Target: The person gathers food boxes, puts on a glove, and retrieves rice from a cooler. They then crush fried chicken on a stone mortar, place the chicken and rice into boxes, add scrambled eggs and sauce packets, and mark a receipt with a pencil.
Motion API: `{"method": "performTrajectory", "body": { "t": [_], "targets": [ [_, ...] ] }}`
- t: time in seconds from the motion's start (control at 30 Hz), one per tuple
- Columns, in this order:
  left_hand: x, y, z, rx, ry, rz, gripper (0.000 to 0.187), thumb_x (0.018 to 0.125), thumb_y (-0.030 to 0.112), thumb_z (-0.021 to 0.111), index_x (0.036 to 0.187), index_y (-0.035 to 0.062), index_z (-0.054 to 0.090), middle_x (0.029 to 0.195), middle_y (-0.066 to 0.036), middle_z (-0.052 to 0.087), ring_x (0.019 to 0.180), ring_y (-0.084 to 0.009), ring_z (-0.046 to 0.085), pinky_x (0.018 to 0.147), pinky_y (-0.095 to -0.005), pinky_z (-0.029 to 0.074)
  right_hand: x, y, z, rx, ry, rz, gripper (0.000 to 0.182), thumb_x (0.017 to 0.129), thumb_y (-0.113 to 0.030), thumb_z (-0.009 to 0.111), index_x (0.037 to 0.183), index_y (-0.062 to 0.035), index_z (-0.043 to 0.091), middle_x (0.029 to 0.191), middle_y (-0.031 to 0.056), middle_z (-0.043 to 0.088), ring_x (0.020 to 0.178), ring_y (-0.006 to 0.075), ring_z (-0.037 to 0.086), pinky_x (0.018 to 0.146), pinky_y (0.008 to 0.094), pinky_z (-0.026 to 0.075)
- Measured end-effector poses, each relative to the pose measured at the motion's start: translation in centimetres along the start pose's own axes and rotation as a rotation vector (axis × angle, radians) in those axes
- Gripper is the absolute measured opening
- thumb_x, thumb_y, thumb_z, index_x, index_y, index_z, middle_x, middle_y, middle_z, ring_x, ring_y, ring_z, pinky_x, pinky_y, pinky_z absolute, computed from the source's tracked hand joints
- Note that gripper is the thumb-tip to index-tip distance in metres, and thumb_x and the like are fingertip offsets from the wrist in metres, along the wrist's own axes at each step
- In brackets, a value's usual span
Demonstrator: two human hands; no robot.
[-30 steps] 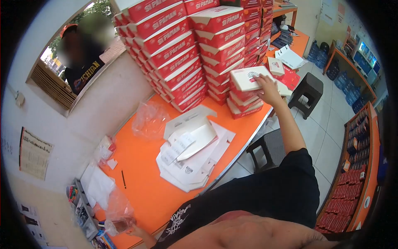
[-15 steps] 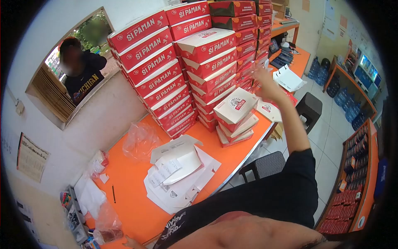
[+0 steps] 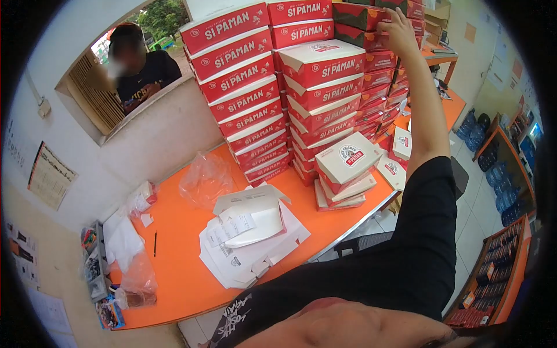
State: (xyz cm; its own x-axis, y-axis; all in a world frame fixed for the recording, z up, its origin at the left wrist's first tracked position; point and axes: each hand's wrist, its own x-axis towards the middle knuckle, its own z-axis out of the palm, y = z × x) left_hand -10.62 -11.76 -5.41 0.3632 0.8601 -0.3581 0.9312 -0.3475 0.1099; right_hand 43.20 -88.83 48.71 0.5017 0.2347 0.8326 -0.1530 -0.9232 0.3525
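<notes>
Right hand (image 3: 401, 32) up at red box (image 3: 356, 17), fingers spread by its right end; can't tell if gripping. Box high on back stack (image 3: 378, 80), just left of fingertips.

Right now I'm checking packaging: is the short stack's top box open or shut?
The top box is shut: its printed lid covers the top.

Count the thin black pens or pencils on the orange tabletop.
1 thin black pen or pencil, between the grey plastic tray and the opened white box. Others may be hidden.
</notes>
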Motion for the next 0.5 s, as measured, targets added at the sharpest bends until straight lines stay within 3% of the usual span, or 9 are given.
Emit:
{"method": "performTrajectory", "body": {
  "t": [0.07, 0.13, 0.17, 0.33, 0.4, 0.43, 0.5],
  "targets": [
    [-1.1, -1.5, 1.5, 0.028, -0.063, -0.006, 0.037, 0.084, 0.011, 0.052, 0.117, -0.0006, 0.042, 0.110, -0.015, 0.051, 0.105, -0.0207, 0.050, 0.086, -0.0329, 0.043, -0.1, 1.0, 1.5, -0.018, 0.043, -0.027, 0.024, 0.059, -0.014, 0.071, 0.081, -0.0159, 0.061, 0.125, 0.0063, 0.042, 0.122, 0.0314, 0.033, 0.095, 0.0424, 0.033],
    [-1.1, -2.4, 2.0, 0.030, -0.094, 0.002, 0.036, 0.084, 0.012, 0.052, 0.117, -0.0006, 0.042, 0.110, -0.015, 0.052, 0.105, -0.0206, 0.051, 0.085, -0.0328, 0.043, 0.7, 4.2, 5.8, 1.073, -0.123, 0.079, 0.035, 0.079, -0.019, 0.055, 0.109, -0.0116, 0.041, 0.074, 0.0060, 0.052, 0.056, 0.0174, 0.051, 0.048, 0.0271, 0.042],
    [-0.6, -2.6, 2.2, 0.024, -0.103, 0.015, 0.036, 0.084, 0.012, 0.052, 0.117, -0.0006, 0.042, 0.110, -0.015, 0.052, 0.105, -0.0206, 0.051, 0.085, -0.0327, 0.043, 0.6, 2.5, 2.9, 1.607, -0.129, 0.505, 0.025, 0.082, -0.011, 0.047, 0.106, -0.0129, 0.041, 0.058, -0.0005, 0.044, 0.046, 0.0107, 0.043, 0.040, 0.0241, 0.036],
    [0.8, -1.0, 2.1, -0.003, -0.163, 0.092, 0.035, 0.085, 0.016, 0.050, 0.115, -0.0010, 0.044, 0.106, -0.016, 0.054, 0.102, -0.0217, 0.052, 0.085, -0.0323, 0.043, 0.8, 1.4, -0.9, 1.716, 0.102, 0.670, 0.035, 0.076, -0.013, 0.057, 0.107, -0.0122, 0.041, 0.073, 0.0076, 0.048, 0.063, 0.0174, 0.051, 0.049, 0.0308, 0.042],
    [-4.8, 5.3, -3.5, 0.031, -0.204, 0.115, 0.035, 0.086, 0.022, 0.047, 0.112, -0.0018, 0.048, 0.100, -0.017, 0.057, 0.098, -0.0240, 0.055, 0.083, -0.0318, 0.043, 0.4, 1.4, -2.2, 1.757, 0.235, 0.753, 0.041, 0.072, -0.013, 0.062, 0.108, -0.0119, 0.041, 0.081, 0.0116, 0.051, 0.071, 0.0208, 0.054, 0.053, 0.0342, 0.045],
    [-5.1, 5.5, -4.0, 0.056, -0.224, 0.125, 0.036, 0.086, 0.023, 0.047, 0.111, -0.0019, 0.048, 0.099, -0.018, 0.058, 0.097, -0.0244, 0.055, 0.083, -0.0319, 0.043, -0.2, 1.6, -3.1, 1.757, 0.239, 0.753, 0.041, 0.072, -0.013, 0.062, 0.108, -0.0119, 0.041, 0.081, 0.0116, 0.051, 0.071, 0.0208, 0.054, 0.053, 0.0342, 0.045],
    [-5.3, 5.4, -4.8, 0.061, -0.299, 0.179, 0.036, 0.086, 0.024, 0.047, 0.111, -0.0021, 0.048, 0.098, -0.018, 0.058, 0.096, -0.0253, 0.055, 0.083, -0.0322, 0.043, -1.9, 2.1, -5.6, 0.080, 0.547, -0.084, 0.036, 0.077, -0.022, 0.059, 0.109, -0.0113, 0.046, 0.098, 0.0161, 0.054, 0.096, 0.0247, 0.054, 0.078, 0.0367, 0.045]
  ]
}}
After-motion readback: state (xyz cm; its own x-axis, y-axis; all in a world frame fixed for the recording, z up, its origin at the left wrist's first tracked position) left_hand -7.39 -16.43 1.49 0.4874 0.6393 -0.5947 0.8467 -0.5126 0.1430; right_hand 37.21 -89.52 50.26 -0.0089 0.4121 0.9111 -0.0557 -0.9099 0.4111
